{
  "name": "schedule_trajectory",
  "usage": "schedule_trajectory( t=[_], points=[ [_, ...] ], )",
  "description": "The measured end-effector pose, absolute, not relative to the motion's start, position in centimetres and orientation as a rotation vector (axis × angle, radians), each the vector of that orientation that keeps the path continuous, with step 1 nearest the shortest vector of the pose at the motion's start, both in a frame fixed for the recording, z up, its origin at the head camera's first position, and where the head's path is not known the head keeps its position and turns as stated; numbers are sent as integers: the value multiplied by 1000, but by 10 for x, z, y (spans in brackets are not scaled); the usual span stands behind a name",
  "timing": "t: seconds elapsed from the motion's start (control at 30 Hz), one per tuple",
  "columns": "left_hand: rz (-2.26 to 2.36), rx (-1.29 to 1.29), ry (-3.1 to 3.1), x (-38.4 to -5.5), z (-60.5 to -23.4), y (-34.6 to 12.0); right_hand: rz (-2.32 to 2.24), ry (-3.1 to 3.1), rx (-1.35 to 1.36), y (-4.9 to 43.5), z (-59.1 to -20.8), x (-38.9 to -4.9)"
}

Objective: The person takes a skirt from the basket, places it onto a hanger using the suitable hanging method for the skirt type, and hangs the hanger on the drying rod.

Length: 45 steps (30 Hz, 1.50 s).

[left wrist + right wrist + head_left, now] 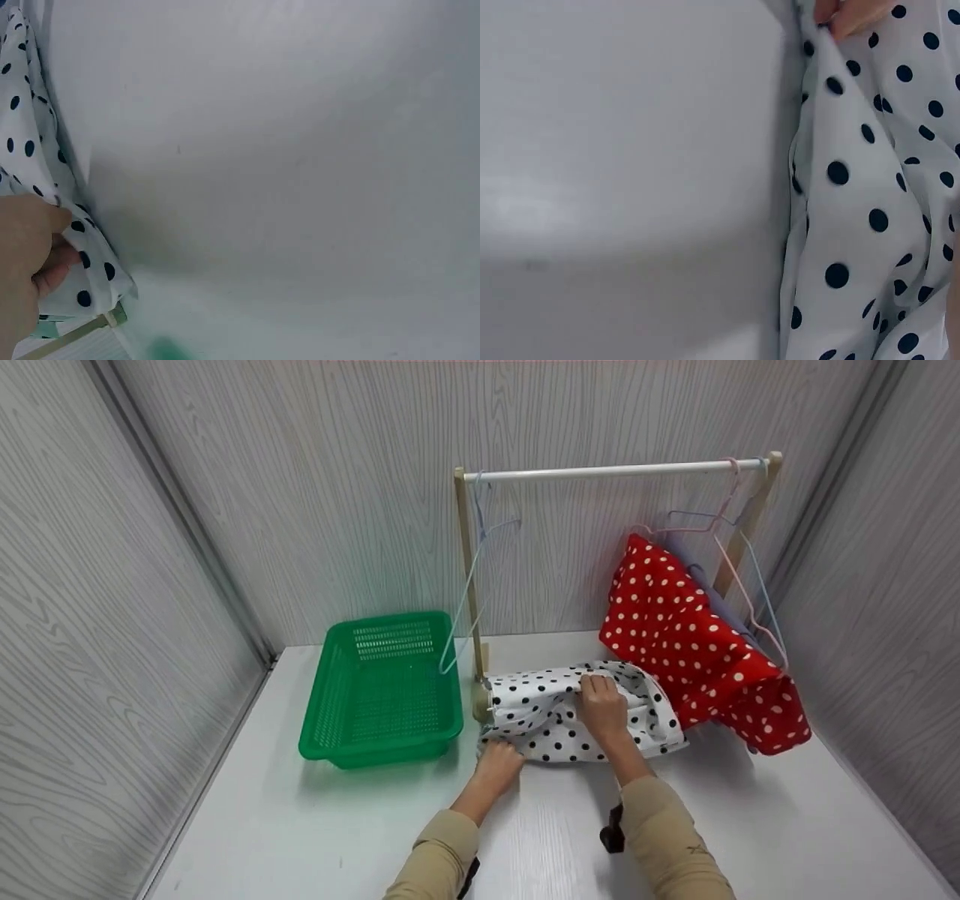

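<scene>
A white cloth with black polka dots (559,742) lies bunched and partly folded on the table under the rack. At its near left corner my left hand (501,765) pinches the edge; in the left wrist view the thumb and fingers of this left hand (34,251) hold the fabric. My right hand (604,709) grips the cloth's upper layer right of the middle, fingers curled into it. Folds of the dotted cloth (862,210) run down the right wrist view, where only a strip of the right hand shows at the edge.
A green plastic basket (382,697) stands left of the cloth. Behind is a rack with a white rail (600,472). A light blue hanger (471,577) hangs at its left; at its right, a pink hanger (739,577) and a red polka-dot cloth (690,637) hang askew, touching the table.
</scene>
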<state>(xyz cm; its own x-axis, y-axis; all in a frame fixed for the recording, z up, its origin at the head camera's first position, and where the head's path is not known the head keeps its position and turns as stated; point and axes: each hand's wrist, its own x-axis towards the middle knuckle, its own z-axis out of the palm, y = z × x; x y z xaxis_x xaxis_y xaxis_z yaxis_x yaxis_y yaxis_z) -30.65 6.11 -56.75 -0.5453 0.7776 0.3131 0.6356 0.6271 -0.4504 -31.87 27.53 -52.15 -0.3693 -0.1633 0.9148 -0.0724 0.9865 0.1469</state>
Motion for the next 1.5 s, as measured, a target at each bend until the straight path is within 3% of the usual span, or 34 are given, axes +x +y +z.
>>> schedule_trajectory(
  t=[0.17, 0.37, 0.47, 0.7, 0.97, 1.13, 1.33, 1.5],
  points=[
    [385, -1109, -2473, -303, -572, 64, -123, -2308, -58, 264, -518, -320],
    [389, -1098, -2569, -302, -567, 62, -31, -2870, -70, 257, -522, -315],
    [367, -1093, -2585, -303, -567, 59, -102, -2863, 16, 258, -525, -312],
    [371, -1093, -2618, -305, -561, 54, -413, -2525, 490, 247, -540, -301],
    [194, -1129, -2607, -307, -559, 52, -747, -2746, 342, 240, -562, -293],
    [75, -1020, -2447, -313, -555, 54, -652, -2563, 460, 259, -552, -295],
    [261, -781, -2458, -319, -551, 63, -407, -2205, 674, 277, -533, -297],
    [342, -811, -2411, -317, -557, 65, -259, -2190, 815, 282, -532, -289]
  ],
)
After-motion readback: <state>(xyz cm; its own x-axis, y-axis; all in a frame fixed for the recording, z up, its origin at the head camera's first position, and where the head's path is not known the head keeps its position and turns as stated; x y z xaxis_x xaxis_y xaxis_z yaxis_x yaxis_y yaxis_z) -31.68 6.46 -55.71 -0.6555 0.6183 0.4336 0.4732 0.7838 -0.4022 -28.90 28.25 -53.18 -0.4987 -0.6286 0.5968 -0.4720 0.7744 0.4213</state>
